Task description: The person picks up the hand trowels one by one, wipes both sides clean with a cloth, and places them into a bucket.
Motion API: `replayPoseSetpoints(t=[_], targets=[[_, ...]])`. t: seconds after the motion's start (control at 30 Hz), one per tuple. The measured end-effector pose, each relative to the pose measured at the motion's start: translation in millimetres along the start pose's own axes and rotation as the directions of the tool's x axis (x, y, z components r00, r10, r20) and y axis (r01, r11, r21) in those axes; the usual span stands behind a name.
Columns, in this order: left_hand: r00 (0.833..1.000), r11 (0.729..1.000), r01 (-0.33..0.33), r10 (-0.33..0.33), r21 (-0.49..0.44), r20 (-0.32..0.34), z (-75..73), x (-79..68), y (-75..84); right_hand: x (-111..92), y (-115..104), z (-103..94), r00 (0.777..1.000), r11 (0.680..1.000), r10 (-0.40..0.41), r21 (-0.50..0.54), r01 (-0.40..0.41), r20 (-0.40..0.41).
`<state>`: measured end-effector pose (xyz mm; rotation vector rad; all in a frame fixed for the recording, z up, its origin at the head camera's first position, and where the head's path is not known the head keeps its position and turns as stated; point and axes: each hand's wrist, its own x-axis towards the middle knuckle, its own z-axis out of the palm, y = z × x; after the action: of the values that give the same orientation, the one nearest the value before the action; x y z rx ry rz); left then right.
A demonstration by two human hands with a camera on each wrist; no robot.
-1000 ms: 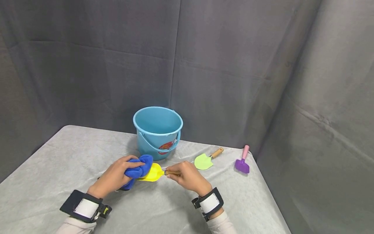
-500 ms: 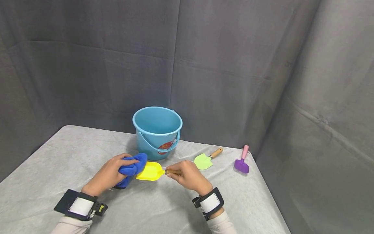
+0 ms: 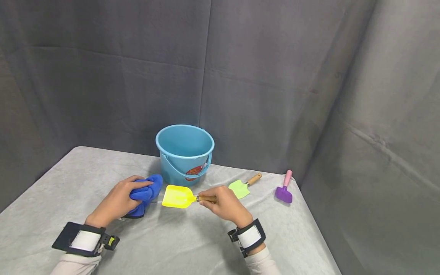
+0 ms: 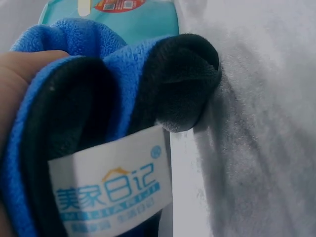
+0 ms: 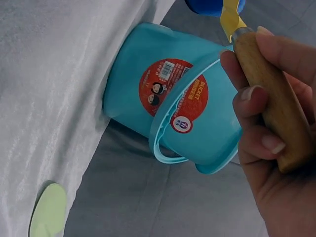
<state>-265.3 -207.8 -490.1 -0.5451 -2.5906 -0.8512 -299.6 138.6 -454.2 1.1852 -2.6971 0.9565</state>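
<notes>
In the head view my left hand [image 3: 120,200] grips a bunched blue cloth [image 3: 146,193]. The left wrist view shows the cloth's black edging and a white label [image 4: 113,182] with printed lettering. My right hand [image 3: 225,204] holds a small yellow shovel [image 3: 178,196] by its wooden handle [image 5: 271,94], fingers and thumb wrapped round it. The shovel's blade points left toward the cloth, with a gap between them, and is held above the table. Just behind the blade stands a light blue bucket [image 3: 185,168], upright, its handle hanging down at the front.
A lime green trowel [image 3: 240,188] with a wooden handle lies right of the bucket. Farther right lies a purple shovel [image 3: 283,194] with a pink handle. The pale cloth-covered table [image 3: 86,172] meets grey curtains [image 3: 137,76] at the back and right.
My left hand has moved left with the blue cloth, off the yellow blade that it partly covered a second ago. The right hand and shovel have shifted slightly up and to the right.
</notes>
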Motion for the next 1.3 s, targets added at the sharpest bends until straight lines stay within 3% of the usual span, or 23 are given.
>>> replayPoseSetpoints(t=[0.2, 0.43, 0.87, 1.1, 1.3], targets=[[0.999, 0.998, -0.032, 0.031, -0.051, -0.034, -2.4, 1.0, 5.6, 3, 0, 5.2, 0.999, 1.000, 0.002, 0.006, -0.002, 0.040], [0.987, 0.984, -0.145, 0.137, -0.099, -0.087, -1.4, 3.5, 20.9, 5, -1, 15.0, 0.996, 1.000, -0.001, -0.007, 0.001, 0.092], [0.964, 0.963, -0.265, 0.265, -0.044, -0.007, 16.7, 7.6, 69.0, 9, -4, 26.2, 0.992, 0.995, -0.059, -0.075, 0.068, 0.113], [0.938, 0.937, -0.346, 0.345, -0.051, -0.027, 38.2, 6.9, 77.7, 9, -6, 28.6, 0.988, 0.977, -0.155, -0.141, 0.157, 0.022], [0.941, 0.940, -0.336, 0.337, -0.063, 0.017, 48.3, 4.6, 82.0, 8, -9, 27.5, 0.984, 0.975, -0.178, -0.141, 0.172, -0.029]])
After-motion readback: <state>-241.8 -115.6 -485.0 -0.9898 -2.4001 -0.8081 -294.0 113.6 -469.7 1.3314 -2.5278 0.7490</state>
